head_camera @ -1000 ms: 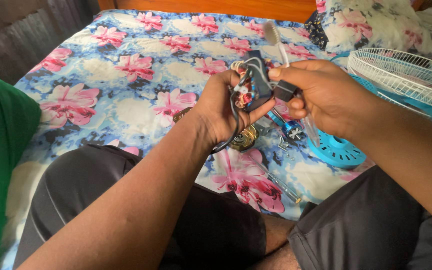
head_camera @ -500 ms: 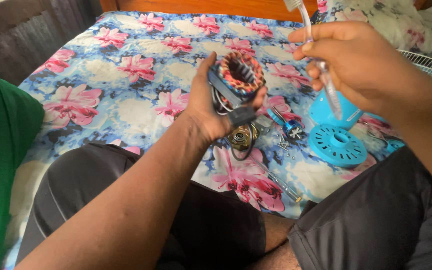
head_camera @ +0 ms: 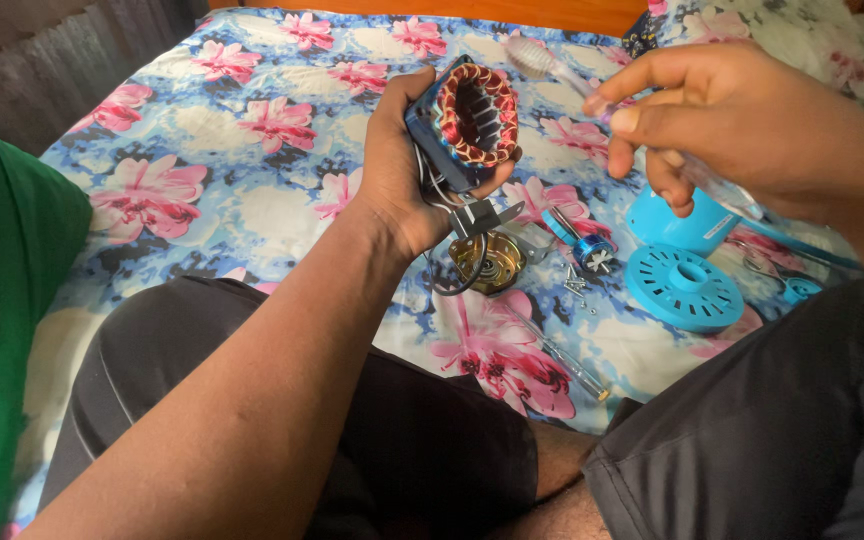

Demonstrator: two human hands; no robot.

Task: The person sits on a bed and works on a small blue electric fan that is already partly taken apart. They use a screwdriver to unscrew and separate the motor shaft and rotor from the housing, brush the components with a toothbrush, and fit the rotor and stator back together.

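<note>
Head view: left hand (head_camera: 397,185) grips stator (head_camera: 467,120); right hand (head_camera: 742,125) seemingly toothbrush (head_camera: 552,65).

- No packages, labels, signs or screens show anywhere on or around the floral bedsheet (head_camera: 252,200).
</note>
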